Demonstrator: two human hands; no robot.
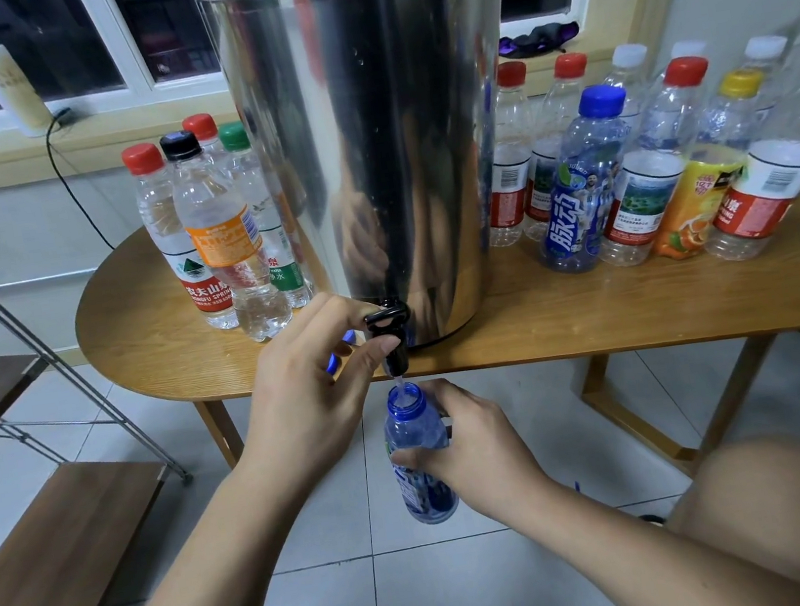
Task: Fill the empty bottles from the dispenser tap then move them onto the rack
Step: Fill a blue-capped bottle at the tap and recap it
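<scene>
Blue bottle [418, 455] hangs mouth-up directly beneath the tap [390, 335], my right hand [467, 453] wrapped round its body, my left hand [316, 382] pinching the tap lever: filling is in hand, and next I judge the lever needs releasing before transfer to the rack [59, 535].

At 12 o'clock, tall steel dispenser [380, 150], upright near the front edge of the table [597, 315]. At its base, black tap [391, 335], overhanging that edge, pinched by the left hand [306, 384], thin stream running from the spout. At 6 o'clock of the tap, uncapped blue-tinted bottle [417, 450], upright, mouth right under the spout, gripped round the shoulder by the right hand [465, 443], clear of the table. At 10 o'clock, four capped bottles [222, 236] standing close together, water visible in the front one. At 2 o'clock, cluster of capped empty bottles [667, 159], upright, caps of mixed colours. At 8 o'clock, rack [61, 550], metal frame, dark wooden shelves.
</scene>
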